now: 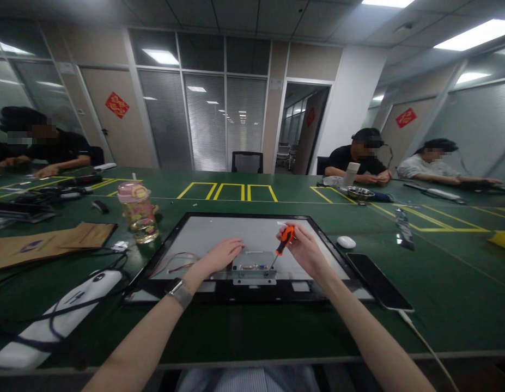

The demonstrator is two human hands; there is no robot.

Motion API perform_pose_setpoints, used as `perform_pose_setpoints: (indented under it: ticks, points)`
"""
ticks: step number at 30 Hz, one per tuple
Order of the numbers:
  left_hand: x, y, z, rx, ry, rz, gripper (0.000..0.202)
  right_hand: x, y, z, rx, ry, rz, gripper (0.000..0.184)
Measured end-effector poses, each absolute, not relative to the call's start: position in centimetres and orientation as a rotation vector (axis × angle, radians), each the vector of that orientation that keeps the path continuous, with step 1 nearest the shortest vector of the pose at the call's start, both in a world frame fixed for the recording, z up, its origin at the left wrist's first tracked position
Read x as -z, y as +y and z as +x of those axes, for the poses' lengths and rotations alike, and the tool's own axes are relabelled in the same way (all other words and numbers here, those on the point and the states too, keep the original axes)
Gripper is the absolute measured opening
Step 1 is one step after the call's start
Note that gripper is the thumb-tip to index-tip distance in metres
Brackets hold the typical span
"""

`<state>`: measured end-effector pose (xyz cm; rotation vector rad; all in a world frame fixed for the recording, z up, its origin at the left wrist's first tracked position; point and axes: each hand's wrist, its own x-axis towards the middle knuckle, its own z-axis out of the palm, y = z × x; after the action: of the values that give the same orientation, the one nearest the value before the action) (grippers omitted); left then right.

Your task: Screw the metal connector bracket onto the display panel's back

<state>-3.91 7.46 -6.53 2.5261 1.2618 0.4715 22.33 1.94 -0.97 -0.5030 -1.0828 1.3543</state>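
A flat display panel [203,231] with a black frame lies on the green table in front of me. Near its front edge sits a metal bracket [254,275] with a small circuit board and connectors. My right hand [305,245] grips an orange and black screwdriver [285,240], its shaft slanting down to the bracket's right end. My left hand [225,255] rests on the panel beside the bracket's left side, fingers stretched out and together, with nothing seen in it. Thin wires [176,262] lie on the panel left of that hand.
To the left stand a pink-lidded bottle [138,215], a brown paper bag [52,244] and a white power strip [64,313] with black cables. On the right lie a phone [378,280] with a cable and a white case [346,242]. Several people sit across the table.
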Motion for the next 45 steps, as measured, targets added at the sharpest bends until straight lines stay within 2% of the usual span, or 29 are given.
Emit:
perform_pose_setpoints:
  ticks: [4, 12, 19, 25, 31, 40, 45]
  points:
    - [6.6, 7.5, -3.9, -0.476, 1.254, 2.523, 0.042, 0.7, 1.8, 22.2, -1.337, -1.082, -0.518, 0.022]
    - [6.8, 7.7, -3.9, -0.491, 1.248, 2.542, 0.042, 0.7, 1.7, 22.0, -1.239, -1.106, -0.529, 0.011]
    - [6.7, 7.5, -3.9, -0.472, 1.268, 2.537, 0.041, 0.4, 1.2, 21.8, -1.236, -1.186, -0.533, 0.024]
    - [6.8, 7.6, -4.0, -0.477, 1.253, 2.539, 0.042, 0.9, 1.5, 21.9, -1.143, -1.181, -0.597, 0.022]
    - [6.6, 7.5, -4.0, -0.478, 1.253, 2.544, 0.042, 0.4, 1.5, 21.9, -1.243, -1.161, -0.510, 0.024]
    - [6.7, 7.6, -3.9, -0.476, 1.243, 2.541, 0.042, 1.2, 2.0, 22.2, -1.201, -1.114, -0.550, 0.010]
    - [6.7, 7.6, -3.9, -0.475, 1.252, 2.538, 0.041, 1.3, 2.1, 22.2, -1.172, -1.068, -0.569, 0.013]
